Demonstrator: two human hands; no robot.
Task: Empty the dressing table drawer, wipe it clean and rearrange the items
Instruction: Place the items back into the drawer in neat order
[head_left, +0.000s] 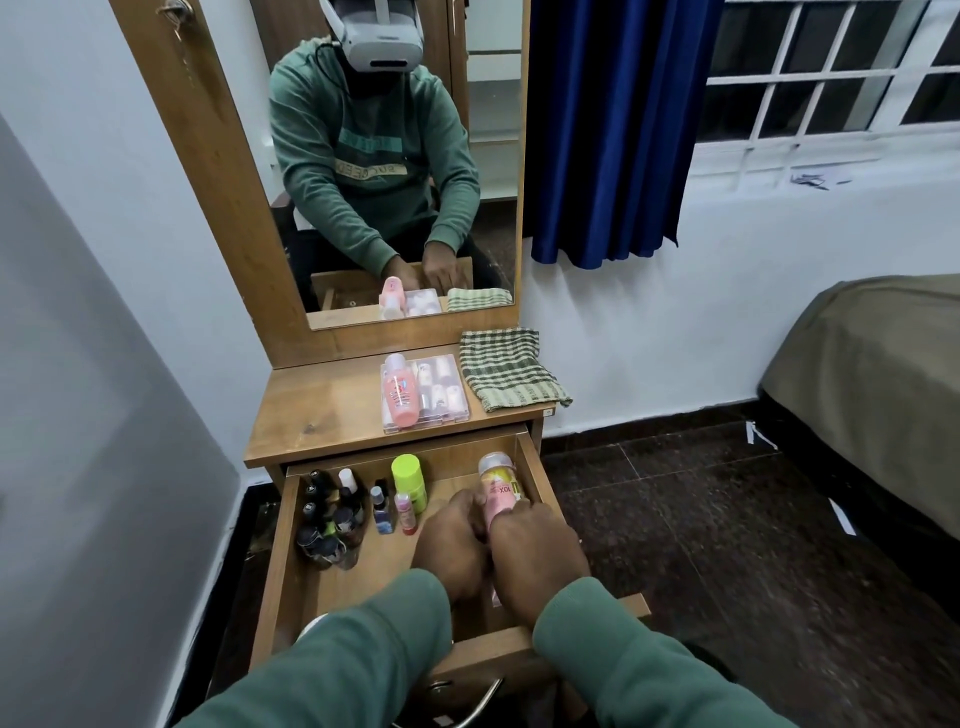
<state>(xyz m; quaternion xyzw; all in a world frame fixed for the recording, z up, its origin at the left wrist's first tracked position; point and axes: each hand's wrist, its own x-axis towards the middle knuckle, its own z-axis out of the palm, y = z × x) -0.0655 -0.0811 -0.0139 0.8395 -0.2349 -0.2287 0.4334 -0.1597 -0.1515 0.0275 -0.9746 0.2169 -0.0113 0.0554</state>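
Partly hidden: pink bottle (497, 486) inside open drawer (274, 582), near right wall, lower half covered by both hands. Left hand (451, 545) and right hand (537, 551) side by side, fingers curled round it. Label shows only "OX", rest unreadable. Dark bottles (327, 519) clustered at drawer's left, labels too small to read. On desk (322, 410): salmon bottle (401, 395) lying on clear box (447, 387), print blurred; checked cloth (509, 369) just beside.

Green-and-cream check on cloth (511, 371). Deep blue curtain (608, 130). Dull green sleeves (353, 654). Brown woodgrain bench (322, 410). Salmon-pink bottle (401, 397) on bench; lime-green bottle (409, 480), pink-and-yellow bottle (500, 486) in drawer (284, 545). Dark mottled floor (701, 519).
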